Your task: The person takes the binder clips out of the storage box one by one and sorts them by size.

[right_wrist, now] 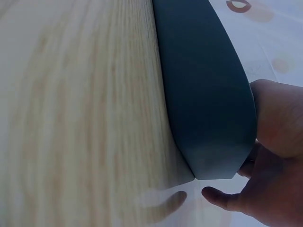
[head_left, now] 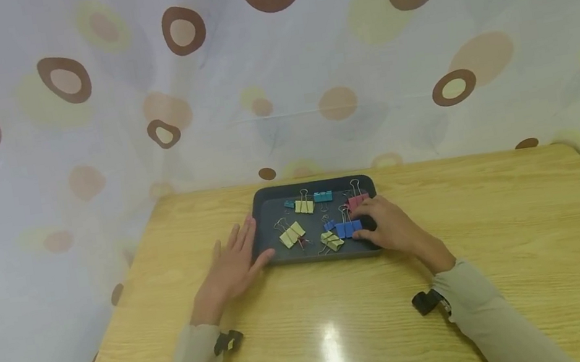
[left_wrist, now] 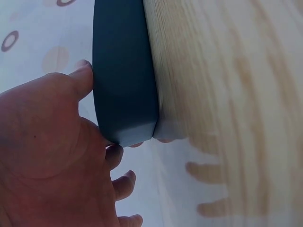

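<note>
A dark shallow tray [head_left: 302, 259] holds several binder clips. My left hand [head_left: 232, 268] lies along the tray's left side, fingers extended, with the thumb at its front left corner. In the left wrist view the thumb and fingers of that hand [left_wrist: 52, 142] touch the tray wall [left_wrist: 125, 71]. Over the tray's right wall reaches my right hand [head_left: 389, 228], its thumb and index finger curled at the right end of a large blue binder clip [head_left: 348, 230]. A red binder clip [head_left: 359, 201] lies just beyond those fingers. The tray wall [right_wrist: 208, 94] hides the fingertips in the right wrist view.
Yellow binder clips [head_left: 292, 235] lie at the tray's left, front and back. A teal clip [head_left: 323, 196] sits near the back wall and a small blue clip [head_left: 329, 224] in the middle. The wooden table [head_left: 290, 331] meets a patterned curtain [head_left: 272, 140] behind.
</note>
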Demonstrator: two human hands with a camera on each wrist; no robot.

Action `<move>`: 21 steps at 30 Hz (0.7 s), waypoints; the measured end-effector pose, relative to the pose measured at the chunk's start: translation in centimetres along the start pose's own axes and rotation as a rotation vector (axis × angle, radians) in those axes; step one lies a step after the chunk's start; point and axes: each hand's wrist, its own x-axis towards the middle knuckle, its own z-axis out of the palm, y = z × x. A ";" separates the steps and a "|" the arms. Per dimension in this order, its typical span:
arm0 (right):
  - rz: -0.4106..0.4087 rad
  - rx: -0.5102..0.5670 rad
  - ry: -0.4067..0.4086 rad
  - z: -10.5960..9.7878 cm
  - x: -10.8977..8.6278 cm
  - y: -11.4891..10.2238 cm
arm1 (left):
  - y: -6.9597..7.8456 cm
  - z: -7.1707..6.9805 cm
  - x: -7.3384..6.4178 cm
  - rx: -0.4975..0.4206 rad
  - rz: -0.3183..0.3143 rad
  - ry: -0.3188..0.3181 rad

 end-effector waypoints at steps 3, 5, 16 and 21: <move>0.010 0.003 0.000 0.2 0.1 0.0 | -0.1 0.2 0.1 0.001 -0.001 0.000; 0.015 0.021 0.002 0.2 0.1 -0.1 | -0.1 0.2 0.2 0.001 -0.002 -0.001; 0.026 0.204 0.059 -0.2 0.0 0.1 | 0.3 -0.1 0.2 0.004 -0.001 -0.011; 0.024 0.224 0.069 -0.4 0.0 0.1 | 0.2 -0.3 0.0 -0.004 0.000 -0.008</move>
